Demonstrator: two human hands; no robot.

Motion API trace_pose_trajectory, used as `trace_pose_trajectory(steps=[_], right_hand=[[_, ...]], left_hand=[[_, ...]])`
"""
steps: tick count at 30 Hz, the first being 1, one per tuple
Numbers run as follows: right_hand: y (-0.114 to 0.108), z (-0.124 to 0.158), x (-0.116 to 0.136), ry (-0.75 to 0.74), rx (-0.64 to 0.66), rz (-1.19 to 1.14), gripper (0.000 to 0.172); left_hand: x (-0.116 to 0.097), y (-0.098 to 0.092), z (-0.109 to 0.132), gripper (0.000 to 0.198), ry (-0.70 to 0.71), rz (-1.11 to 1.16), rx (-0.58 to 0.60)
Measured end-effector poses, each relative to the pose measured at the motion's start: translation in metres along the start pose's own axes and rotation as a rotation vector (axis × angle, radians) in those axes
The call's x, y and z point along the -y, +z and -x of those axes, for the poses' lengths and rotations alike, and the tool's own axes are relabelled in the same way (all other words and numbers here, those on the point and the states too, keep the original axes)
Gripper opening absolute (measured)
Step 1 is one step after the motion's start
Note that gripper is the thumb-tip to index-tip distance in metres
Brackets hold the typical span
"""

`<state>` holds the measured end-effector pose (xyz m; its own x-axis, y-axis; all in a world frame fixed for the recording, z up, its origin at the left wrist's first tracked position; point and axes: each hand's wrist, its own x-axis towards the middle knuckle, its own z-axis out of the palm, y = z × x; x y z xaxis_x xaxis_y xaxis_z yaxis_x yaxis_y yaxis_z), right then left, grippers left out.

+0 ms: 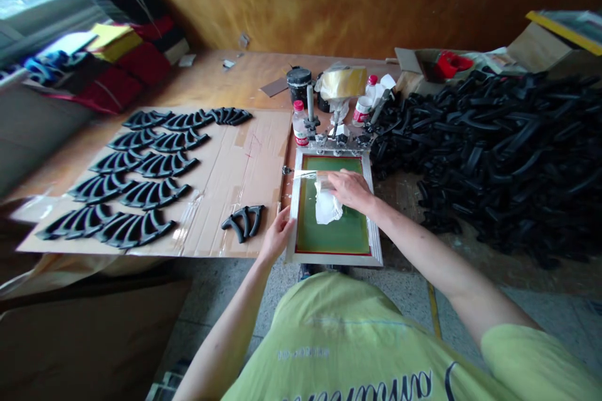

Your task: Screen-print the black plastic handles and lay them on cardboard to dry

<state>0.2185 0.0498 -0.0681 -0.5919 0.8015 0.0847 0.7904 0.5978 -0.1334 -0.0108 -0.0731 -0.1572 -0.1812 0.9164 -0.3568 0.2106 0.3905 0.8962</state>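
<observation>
My right hand pressed a white rag onto the green silkscreen; hands apart, left hand against the metal screen frame.

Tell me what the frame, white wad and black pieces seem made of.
The frame looks like aluminium, with dull silvery bars. The wad looks like tissue or soft cloth, crumpled; hard to tell which. The black pieces look like moulded plastic or rubber: satin finish, identical curved shapes.
</observation>
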Motion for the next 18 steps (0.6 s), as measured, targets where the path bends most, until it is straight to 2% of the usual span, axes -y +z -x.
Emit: trace_pose_trajectory(steps=[2, 6, 9, 11, 13, 15, 18], right_hand=[[0.009, 0.015, 0.005, -0.042, 0.066, -0.001, 0.007], [0.010, 0.054, 0.002, -0.308, 0.095, 0.015, 0.019], [0.000, 0.063, -0.005, -0.454, 0.130, -0.017, 0.015], [-0.002, 0.058, -0.007, -0.425, 0.116, -0.049, 0.009], [0.004, 0.053, -0.005, -0.324, 0.043, -0.055, 0.009], [0.014, 0.057, 0.001, -0.262, -0.042, -0.039, 0.018], [0.026, 0.076, 0.008, -0.317, -0.072, -0.029, 0.028]], left_hand=[[0.002, -0.001, 0.000, 0.071, -0.008, -0.013, 0.021], [0.007, 0.000, -0.001, 0.071, -0.020, -0.011, 0.036], [0.011, 0.001, -0.003, 0.069, -0.009, -0.003, 0.041], [0.011, 0.000, -0.003, 0.068, -0.003, 0.000, 0.036], [0.009, 0.000, -0.002, 0.068, -0.006, 0.020, 0.038], [0.005, -0.002, 0.001, 0.070, -0.017, 0.057, 0.053], [-0.002, -0.002, 0.005, 0.071, -0.024, 0.111, 0.067]])
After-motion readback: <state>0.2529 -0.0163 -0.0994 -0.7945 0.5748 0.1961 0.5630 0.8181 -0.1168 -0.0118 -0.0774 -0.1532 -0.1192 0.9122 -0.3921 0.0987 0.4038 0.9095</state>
